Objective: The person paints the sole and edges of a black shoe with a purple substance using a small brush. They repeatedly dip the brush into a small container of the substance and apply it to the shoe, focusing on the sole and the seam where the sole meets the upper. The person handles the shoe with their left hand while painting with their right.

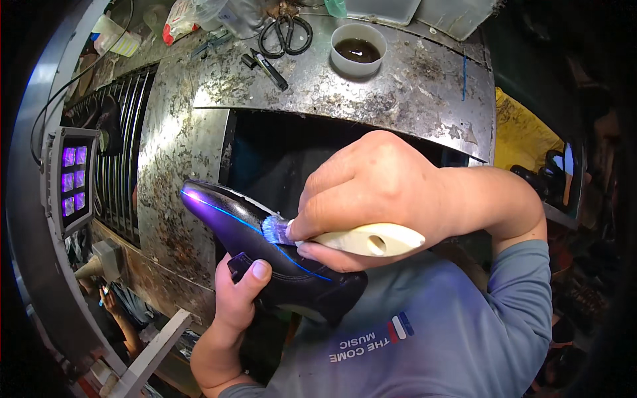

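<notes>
A black shoe is tilted in front of me, its toe pointing to the upper left. A thin blue glowing line runs along its upper from the toe toward the heel. My left hand is closed on the shoe from below, its thumb pressing against a dark strap-like part. My right hand grips a paintbrush with a cream handle. The brush's bristles touch the shoe along its edge, just above the blue line, and they glow bluish. The fingertips of my left hand are hidden behind the shoe.
A stained metal bench holds a white bowl of dark liquid, black scissors and a black marker. A lit purple lamp stands left, near a rack of bars. Another person's hand shows lower left.
</notes>
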